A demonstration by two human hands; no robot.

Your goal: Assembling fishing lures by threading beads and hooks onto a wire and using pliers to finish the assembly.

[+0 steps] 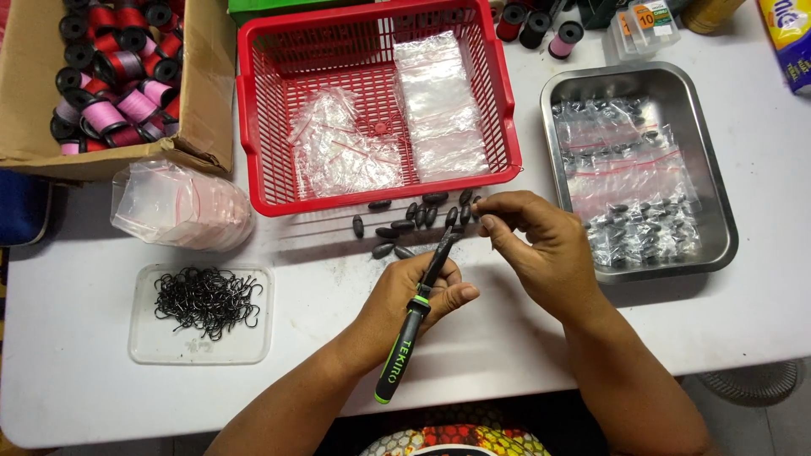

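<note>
Leftmost, a brown cardboard box [203, 101] of pink and red thread spools is seen, with a clear plastic tray of black wire hooks [207, 301] below it. Centrally, a pair of slim black pliers with green-trimmed handles [411, 325] is gripped by the closed left hand [416, 295]. A small dark oval sinker [476, 212] is pinched in the right hand [541, 245], just beside loose sinkers [405, 226] scattered before the red plastic basket [253, 127]. Rightmost, bagged sinkers are held in a steel tray [718, 211].

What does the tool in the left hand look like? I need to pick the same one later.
The pliers are slim, with black handles edged in bright green and dark narrow jaws. The left hand holds them around the middle, handles slanting back toward the person and jaws pointing up toward the right hand's fingertips, above the white table.
</note>
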